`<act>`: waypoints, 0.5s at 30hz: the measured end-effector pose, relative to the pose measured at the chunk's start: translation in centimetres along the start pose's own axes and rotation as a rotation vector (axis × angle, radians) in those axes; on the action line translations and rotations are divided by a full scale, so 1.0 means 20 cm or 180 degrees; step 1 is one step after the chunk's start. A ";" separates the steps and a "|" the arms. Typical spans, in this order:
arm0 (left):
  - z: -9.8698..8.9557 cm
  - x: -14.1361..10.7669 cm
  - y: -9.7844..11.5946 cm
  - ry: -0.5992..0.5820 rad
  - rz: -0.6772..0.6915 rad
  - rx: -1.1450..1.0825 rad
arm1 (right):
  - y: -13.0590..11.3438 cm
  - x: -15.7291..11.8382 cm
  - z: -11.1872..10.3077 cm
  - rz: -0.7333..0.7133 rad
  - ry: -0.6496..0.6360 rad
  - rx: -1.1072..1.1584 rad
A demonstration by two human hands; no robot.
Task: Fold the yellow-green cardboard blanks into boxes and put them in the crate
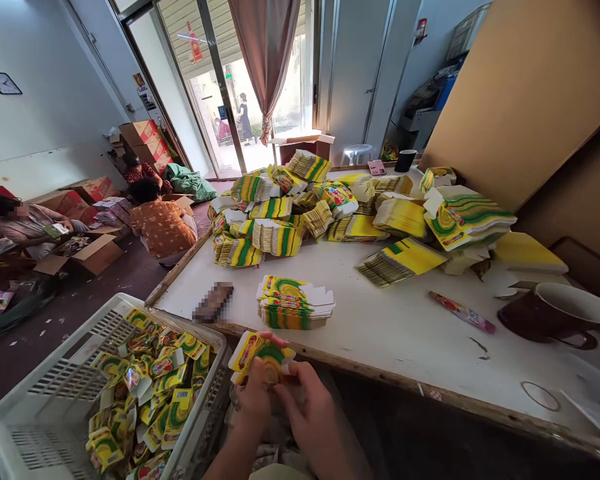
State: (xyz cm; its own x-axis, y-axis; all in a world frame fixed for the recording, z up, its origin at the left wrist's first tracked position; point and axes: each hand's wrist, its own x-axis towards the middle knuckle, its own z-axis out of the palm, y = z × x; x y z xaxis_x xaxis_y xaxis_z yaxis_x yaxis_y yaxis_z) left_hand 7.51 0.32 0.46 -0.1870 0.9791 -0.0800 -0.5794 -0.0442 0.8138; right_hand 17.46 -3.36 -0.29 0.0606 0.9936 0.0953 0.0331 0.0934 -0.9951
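Observation:
A small yellow and green printed carton (245, 353) is held between my hands just in front of the table's edge. My left hand (256, 393) grips its left part, the thumb pressed on the printed face. At its lower right, my right hand (313, 400) pinches the carton near the end flaps. On the table just beyond lies a short stack of flat cartons (295, 310) with white flaps. To my left a white plastic crate (45, 400) holds many similar yellow and green cartons (175, 407).
Bundles of flat cartons (275, 237) are heaped across the back of the table (360, 333). A dark mug (545, 317), a pink printed packet (460, 312) and a rubber band (540, 397) lie at right. People (163, 223) sit at left near open boxes (93, 253).

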 end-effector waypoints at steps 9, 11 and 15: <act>0.11 0.02 0.00 -0.0472 -0.0063 -0.0516 | 0.08 -0.06 0.02 0.0170 0.0392 0.0222; 0.13 0.03 -0.01 -0.0345 -0.0048 -0.0579 | 0.06 -0.06 0.00 0.0073 0.0198 0.0156; 0.12 0.02 -0.03 0.0085 -0.0138 -0.0389 | 0.03 -0.02 -0.06 -0.0034 -0.0315 0.0081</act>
State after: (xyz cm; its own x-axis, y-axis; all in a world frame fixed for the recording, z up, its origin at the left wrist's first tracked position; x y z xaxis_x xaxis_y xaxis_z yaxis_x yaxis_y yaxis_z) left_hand 9.73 1.18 1.29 -0.1798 0.9750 -0.1303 -0.6795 -0.0273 0.7331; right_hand 18.58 -3.83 -0.94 -0.0386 0.9938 0.1039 0.0079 0.1043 -0.9945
